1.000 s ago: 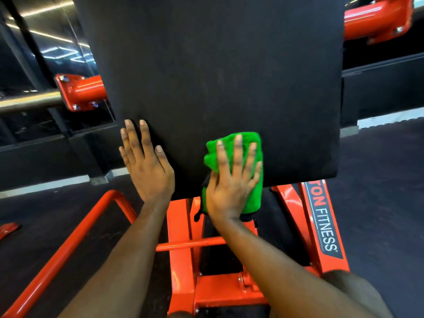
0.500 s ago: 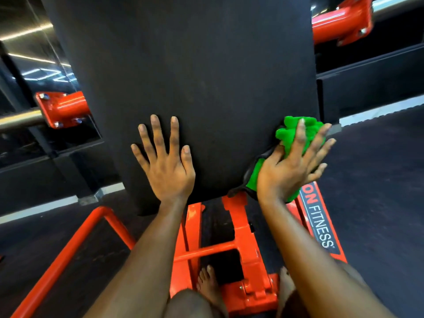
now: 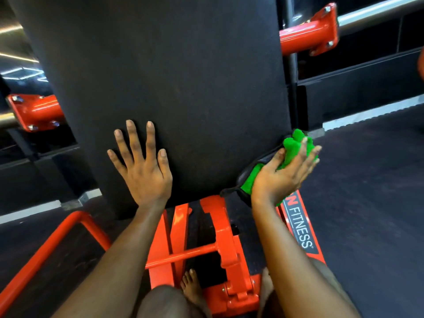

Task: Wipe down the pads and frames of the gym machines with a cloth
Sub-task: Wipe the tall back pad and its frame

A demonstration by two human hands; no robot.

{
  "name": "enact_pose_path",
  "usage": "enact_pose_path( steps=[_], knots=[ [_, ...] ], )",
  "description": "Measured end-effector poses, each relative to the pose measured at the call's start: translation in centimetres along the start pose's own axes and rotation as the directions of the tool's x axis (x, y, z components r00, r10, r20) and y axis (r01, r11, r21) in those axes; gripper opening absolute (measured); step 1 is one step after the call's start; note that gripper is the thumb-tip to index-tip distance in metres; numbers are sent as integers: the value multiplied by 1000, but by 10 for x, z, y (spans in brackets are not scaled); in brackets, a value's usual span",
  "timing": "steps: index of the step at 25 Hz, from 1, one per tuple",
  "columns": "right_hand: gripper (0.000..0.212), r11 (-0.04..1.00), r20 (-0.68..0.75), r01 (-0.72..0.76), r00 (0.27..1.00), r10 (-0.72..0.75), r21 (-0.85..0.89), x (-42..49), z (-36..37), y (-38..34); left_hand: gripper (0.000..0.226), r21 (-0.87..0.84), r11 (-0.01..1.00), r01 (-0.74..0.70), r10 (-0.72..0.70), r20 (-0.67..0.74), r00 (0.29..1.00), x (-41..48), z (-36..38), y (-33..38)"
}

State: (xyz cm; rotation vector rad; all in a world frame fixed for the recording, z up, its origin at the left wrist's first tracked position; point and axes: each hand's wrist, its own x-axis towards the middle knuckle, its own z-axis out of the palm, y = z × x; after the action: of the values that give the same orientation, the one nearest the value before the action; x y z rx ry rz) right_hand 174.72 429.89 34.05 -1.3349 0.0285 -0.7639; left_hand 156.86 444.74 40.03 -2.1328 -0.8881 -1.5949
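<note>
1 lower sweep looks done: right hand [image 3: 282,173] fingers grip fluffy green cloth [image 3: 292,146], moved from centre to right edge of big black pad [image 3: 172,65]. left hand [image 3: 146,173] flat, fingers open.

Left hand [image 3: 144,173] lying flat on the black pad [image 3: 172,76], fingers spread and pointing up, pad surface stretching well above the fingertips. Right hand [image 3: 280,177] gripping a bunched green cloth [image 3: 292,145] between thumb and fingers, cloth bulging past the fingertips and touching the pad's lower right edge. Orange frame [image 3: 224,237] showing below both wrists, a bare foot [image 3: 192,285] resting beside it.
</note>
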Motion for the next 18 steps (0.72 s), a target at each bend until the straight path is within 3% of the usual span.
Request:
enact_pose_path(
  steps=[2,8,11,14,16,18],
  knots=[
    [53,996,-11,7,1000,-6,92,-22,3,-1,63,-10,1000,13,-13,-14,1000,0,0,5],
    [63,989,156,-35,988,13,141,-89,2,-2,62,-7,1000,8,-8,38,999,0,-1,9],
    [67,929,114,-228,972,203,292,-53,4,1,64,20,999,-31,27,156,987,4,-14,4],
    [72,738,119,-504,852,510,448,-40,1,-1,73,-18,994,-104,105,313,944,8,-41,-7],
    [73,582,279,-650,749,601,489,-50,1,0,73,-43,991,-130,137,373,918,9,-47,-14],
    [92,413,505,-778,624,597,473,-67,7,18,71,-51,991,-127,137,390,910,9,-47,-15]
  ],
)
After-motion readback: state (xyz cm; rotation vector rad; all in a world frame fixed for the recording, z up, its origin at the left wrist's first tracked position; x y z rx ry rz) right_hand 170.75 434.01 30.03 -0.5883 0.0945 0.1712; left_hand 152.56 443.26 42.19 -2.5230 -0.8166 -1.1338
